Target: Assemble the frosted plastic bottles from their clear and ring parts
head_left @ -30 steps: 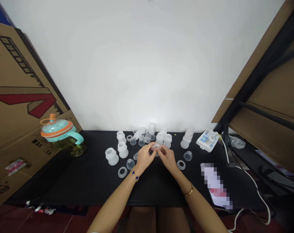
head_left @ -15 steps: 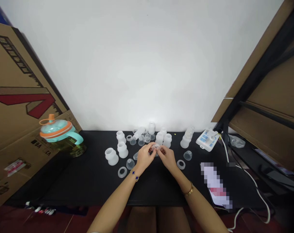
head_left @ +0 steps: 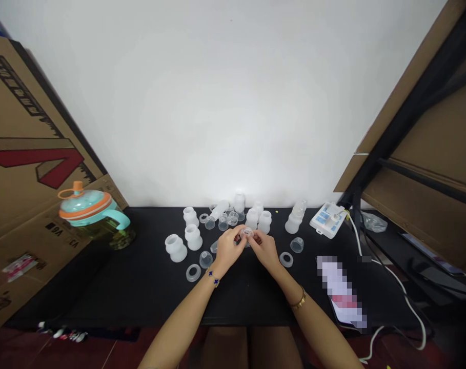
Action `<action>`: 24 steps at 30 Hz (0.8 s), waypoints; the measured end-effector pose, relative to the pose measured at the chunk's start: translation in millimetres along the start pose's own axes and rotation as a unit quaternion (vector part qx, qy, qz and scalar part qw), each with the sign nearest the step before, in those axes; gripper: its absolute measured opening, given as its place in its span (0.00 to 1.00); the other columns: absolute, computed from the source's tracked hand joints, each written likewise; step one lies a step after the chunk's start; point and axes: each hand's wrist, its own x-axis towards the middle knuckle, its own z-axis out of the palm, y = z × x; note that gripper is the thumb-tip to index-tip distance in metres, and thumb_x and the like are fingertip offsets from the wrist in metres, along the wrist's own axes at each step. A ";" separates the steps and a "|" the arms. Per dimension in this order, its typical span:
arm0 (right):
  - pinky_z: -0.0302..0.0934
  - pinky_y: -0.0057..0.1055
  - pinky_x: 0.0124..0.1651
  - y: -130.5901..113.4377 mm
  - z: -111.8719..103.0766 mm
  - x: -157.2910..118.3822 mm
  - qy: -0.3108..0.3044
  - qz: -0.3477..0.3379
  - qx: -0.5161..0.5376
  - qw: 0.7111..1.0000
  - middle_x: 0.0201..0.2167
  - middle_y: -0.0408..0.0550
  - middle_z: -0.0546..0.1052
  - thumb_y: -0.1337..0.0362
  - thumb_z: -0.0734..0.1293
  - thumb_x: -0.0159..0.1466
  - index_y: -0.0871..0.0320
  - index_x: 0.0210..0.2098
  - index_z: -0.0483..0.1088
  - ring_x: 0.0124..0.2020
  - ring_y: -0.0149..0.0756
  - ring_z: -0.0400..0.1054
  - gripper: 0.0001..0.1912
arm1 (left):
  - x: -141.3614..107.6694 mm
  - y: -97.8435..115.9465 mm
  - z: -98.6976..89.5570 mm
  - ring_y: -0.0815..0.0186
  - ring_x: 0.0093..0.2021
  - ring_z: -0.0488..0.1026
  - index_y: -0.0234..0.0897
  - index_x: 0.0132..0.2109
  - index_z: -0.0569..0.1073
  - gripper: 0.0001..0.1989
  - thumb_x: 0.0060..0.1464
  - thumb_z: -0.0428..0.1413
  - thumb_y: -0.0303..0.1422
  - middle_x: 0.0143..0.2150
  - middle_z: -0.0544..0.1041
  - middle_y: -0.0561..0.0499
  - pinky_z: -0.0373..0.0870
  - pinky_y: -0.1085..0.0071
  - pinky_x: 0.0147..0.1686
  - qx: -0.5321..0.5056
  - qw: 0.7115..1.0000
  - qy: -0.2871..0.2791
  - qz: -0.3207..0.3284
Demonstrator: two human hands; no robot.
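Between both hands is a small translucent bottle collar ring, pinched by the fingertips; whether a teat sits inside it is too small to tell. My left hand grips its left side, and my right hand grips its right side. Just behind stand milky white baby bottles. To the left are more white bottles, a clear dome cap and a loose collar ring. Another ring and dome cap lie to the right.
Clear caps cluster near the wall. An assembled bottle stands right of them, beside a white power strip with a cable. A phone lies front right. A large teal-lidded jug and a carton occupy the left.
The view has shifted very slightly. Both hands keep hold of the collar ring in nearly the same place, with barely any finger movement visible.
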 end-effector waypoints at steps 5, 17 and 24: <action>0.57 0.25 0.28 1.7 1.0 -0.6 -0.005 -0.005 -0.006 1.000 0.22 0.43 0.73 0.53 0.64 0.67 0.58 0.34 0.75 0.24 0.33 0.66 0.16 | 0.2 -0.4 -1.0 0.67 0.30 0.71 0.40 0.52 0.78 0.14 0.60 0.56 0.30 0.32 0.77 0.53 0.69 0.71 0.35 0.001 1.000 0.005 0.003; 0.57 0.25 0.29 3.4 1.1 -0.3 -0.007 -0.012 -0.003 1.000 0.26 0.43 0.76 0.54 0.64 0.68 0.57 0.39 0.78 0.25 0.33 0.67 0.15 | -1.4 0.6 -0.6 0.64 0.36 0.77 0.40 0.56 0.76 0.16 0.62 0.55 0.31 0.43 0.82 0.48 0.75 0.67 0.42 0.014 0.999 0.005 0.029; 0.58 0.25 0.28 1.1 0.9 -0.6 -0.002 -0.004 0.005 1.000 0.25 0.43 0.76 0.53 0.64 0.67 0.57 0.40 0.78 0.25 0.34 0.67 0.16 | -2.8 -4.6 2.7 0.64 0.37 0.78 0.41 0.58 0.75 0.17 0.65 0.52 0.34 0.46 0.82 0.47 0.76 0.67 0.42 0.001 1.000 0.001 0.010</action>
